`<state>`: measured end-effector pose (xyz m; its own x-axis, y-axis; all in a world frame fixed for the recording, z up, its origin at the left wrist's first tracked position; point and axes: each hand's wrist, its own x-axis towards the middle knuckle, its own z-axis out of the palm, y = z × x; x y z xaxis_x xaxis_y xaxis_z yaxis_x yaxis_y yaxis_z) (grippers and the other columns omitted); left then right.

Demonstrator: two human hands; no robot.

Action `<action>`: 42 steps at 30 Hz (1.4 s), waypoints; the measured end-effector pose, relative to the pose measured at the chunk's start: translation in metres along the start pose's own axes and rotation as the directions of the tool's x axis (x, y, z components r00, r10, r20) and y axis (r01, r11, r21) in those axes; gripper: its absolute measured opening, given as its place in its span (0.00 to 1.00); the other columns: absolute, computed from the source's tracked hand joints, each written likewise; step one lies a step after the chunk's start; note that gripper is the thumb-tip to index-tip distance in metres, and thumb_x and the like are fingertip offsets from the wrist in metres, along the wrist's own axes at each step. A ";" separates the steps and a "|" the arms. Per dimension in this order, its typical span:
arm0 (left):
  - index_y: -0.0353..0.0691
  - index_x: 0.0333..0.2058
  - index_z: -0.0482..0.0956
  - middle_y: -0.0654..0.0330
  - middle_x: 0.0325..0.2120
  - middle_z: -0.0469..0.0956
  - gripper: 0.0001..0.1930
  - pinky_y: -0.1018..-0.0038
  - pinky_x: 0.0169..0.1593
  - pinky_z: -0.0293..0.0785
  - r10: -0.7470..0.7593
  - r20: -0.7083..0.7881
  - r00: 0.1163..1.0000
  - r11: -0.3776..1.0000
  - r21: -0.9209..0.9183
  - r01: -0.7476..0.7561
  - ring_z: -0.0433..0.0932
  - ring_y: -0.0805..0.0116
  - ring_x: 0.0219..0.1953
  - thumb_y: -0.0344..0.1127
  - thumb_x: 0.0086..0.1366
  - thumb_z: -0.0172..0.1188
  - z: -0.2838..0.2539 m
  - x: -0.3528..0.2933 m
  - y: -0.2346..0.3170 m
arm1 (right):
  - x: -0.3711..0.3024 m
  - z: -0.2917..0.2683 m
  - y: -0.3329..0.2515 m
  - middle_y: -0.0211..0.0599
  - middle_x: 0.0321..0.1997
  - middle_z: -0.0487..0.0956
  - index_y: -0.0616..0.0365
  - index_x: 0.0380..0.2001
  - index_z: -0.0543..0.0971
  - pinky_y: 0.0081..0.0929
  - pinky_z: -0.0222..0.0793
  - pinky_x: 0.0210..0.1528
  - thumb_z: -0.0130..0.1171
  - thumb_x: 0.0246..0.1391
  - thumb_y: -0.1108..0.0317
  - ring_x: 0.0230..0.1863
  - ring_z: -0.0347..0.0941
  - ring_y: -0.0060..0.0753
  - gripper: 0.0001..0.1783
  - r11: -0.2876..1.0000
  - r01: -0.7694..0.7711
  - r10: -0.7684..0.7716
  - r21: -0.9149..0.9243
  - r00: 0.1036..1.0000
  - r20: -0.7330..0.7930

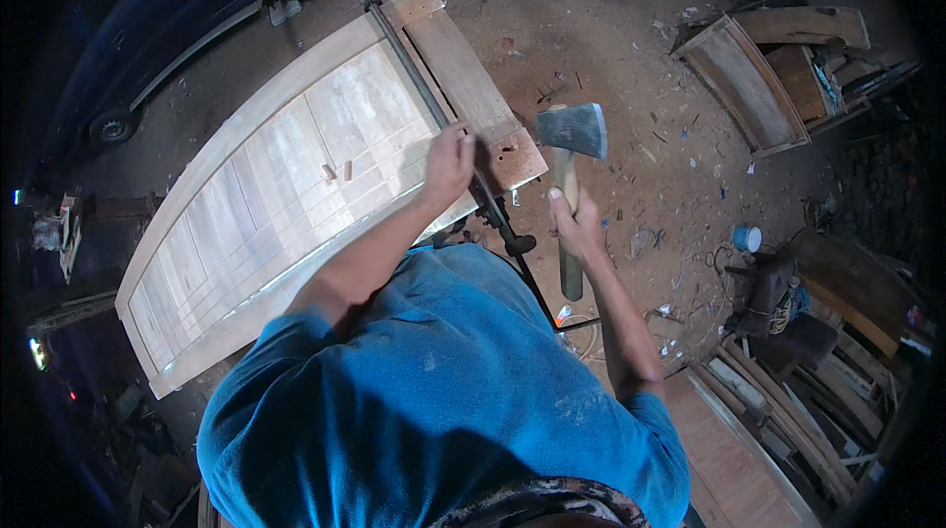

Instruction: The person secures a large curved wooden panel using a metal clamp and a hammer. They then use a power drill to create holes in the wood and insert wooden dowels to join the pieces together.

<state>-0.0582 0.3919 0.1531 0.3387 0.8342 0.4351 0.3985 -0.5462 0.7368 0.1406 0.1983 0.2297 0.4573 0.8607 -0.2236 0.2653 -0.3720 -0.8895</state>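
My right hand [580,223] is wrapped round the wooden handle of a hatchet [576,130], its grey metal head raised and held upright beside the door's right end. My left hand [451,165] is closed above the edge of a pale wooden door [276,154], close to the bar of a long clamp [419,80]. A small brown bit shows at its fingertips, too small to name. The clamp lies across the door near its right end, its screw end towards me. Two short wooden dowels [347,170] rest on the door's panels.
A dark vehicle [177,26] stands at the far left. Wooden frames and boards [744,85] are piled at the far right. More planks [788,420] lie near right, with a white-and-blue tub [746,238] beyond them. Shavings and scraps litter the dirt floor [650,193].
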 end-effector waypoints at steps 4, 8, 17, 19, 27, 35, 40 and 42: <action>0.39 0.48 0.77 0.50 0.39 0.83 0.10 0.52 0.49 0.70 -0.234 0.164 0.958 0.951 0.243 0.190 0.80 0.46 0.45 0.36 0.76 0.52 -0.039 -0.043 -0.033 | -0.016 -0.012 -0.016 0.48 0.35 0.84 0.69 0.51 0.77 0.39 0.76 0.43 0.60 0.67 0.53 0.36 0.82 0.44 0.26 0.986 0.163 -0.156 0.018 0.968 -0.197; 0.44 0.46 0.78 0.54 0.38 0.83 0.09 0.56 0.50 0.67 -0.147 0.249 0.957 0.897 0.442 0.023 0.80 0.52 0.44 0.37 0.75 0.52 -0.044 -0.056 -0.048 | 0.009 0.003 0.006 0.61 0.43 0.83 0.70 0.53 0.76 0.43 0.76 0.51 0.59 0.67 0.52 0.47 0.83 0.54 0.28 0.964 0.105 -0.101 -0.244 0.995 0.027; 0.42 0.49 0.77 0.53 0.38 0.80 0.11 0.56 0.50 0.66 -0.155 0.281 0.947 0.873 0.488 -0.002 0.78 0.52 0.44 0.35 0.70 0.55 -0.041 -0.060 -0.052 | 0.018 0.001 -0.010 0.31 0.27 0.78 0.64 0.46 0.76 0.25 0.70 0.27 0.59 0.69 0.57 0.23 0.72 0.21 0.18 0.988 0.132 -0.131 0.079 0.991 -0.019; 0.43 0.49 0.77 0.55 0.38 0.81 0.11 0.57 0.51 0.66 -0.175 0.258 0.950 0.864 0.503 0.022 0.78 0.54 0.44 0.36 0.70 0.55 -0.041 -0.061 -0.052 | 0.007 -0.013 -0.004 0.33 0.28 0.78 0.65 0.46 0.76 0.25 0.71 0.29 0.58 0.70 0.57 0.26 0.73 0.21 0.18 0.916 0.398 -0.391 0.049 0.914 -0.104; 0.45 0.47 0.78 0.57 0.39 0.82 0.09 0.57 0.52 0.67 -0.195 0.248 0.949 0.873 0.485 0.052 0.79 0.55 0.45 0.37 0.75 0.51 -0.040 -0.041 -0.043 | 0.041 0.025 0.006 0.53 0.33 0.82 0.65 0.53 0.78 0.46 0.75 0.41 0.55 0.69 0.45 0.37 0.82 0.41 0.29 0.969 0.005 0.024 -0.248 0.993 0.115; 0.45 0.48 0.77 0.55 0.40 0.82 0.10 0.56 0.52 0.67 -0.170 0.298 0.939 0.866 0.500 -0.002 0.79 0.54 0.46 0.39 0.74 0.51 -0.038 -0.056 -0.049 | 0.019 -0.005 0.020 0.32 0.28 0.78 0.62 0.43 0.79 0.33 0.73 0.35 0.58 0.69 0.53 0.28 0.74 0.31 0.20 0.861 0.449 -0.423 0.237 0.893 -0.154; 0.45 0.48 0.78 0.56 0.41 0.83 0.10 0.56 0.52 0.67 -0.257 0.304 0.917 0.865 0.495 0.078 0.80 0.55 0.47 0.40 0.76 0.51 -0.041 -0.056 -0.045 | 0.059 0.016 0.051 0.36 0.25 0.77 0.66 0.37 0.78 0.35 0.73 0.32 0.55 0.71 0.48 0.27 0.75 0.29 0.26 0.901 -0.290 0.326 -0.324 0.943 0.063; 0.45 0.48 0.78 0.56 0.41 0.83 0.10 0.57 0.52 0.67 -0.249 0.277 0.928 0.858 0.508 0.079 0.80 0.56 0.47 0.39 0.76 0.51 -0.043 -0.054 -0.041 | 0.057 0.016 0.047 0.36 0.25 0.77 0.67 0.36 0.78 0.34 0.74 0.31 0.54 0.72 0.48 0.26 0.75 0.28 0.27 0.973 -0.217 0.216 -0.080 0.976 -0.027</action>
<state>-0.1294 0.3731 0.1215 0.4508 0.8893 0.0768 0.8017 -0.4412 0.4032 0.1659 0.2356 0.1689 0.5265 0.7504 -0.3997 0.2261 -0.5767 -0.7850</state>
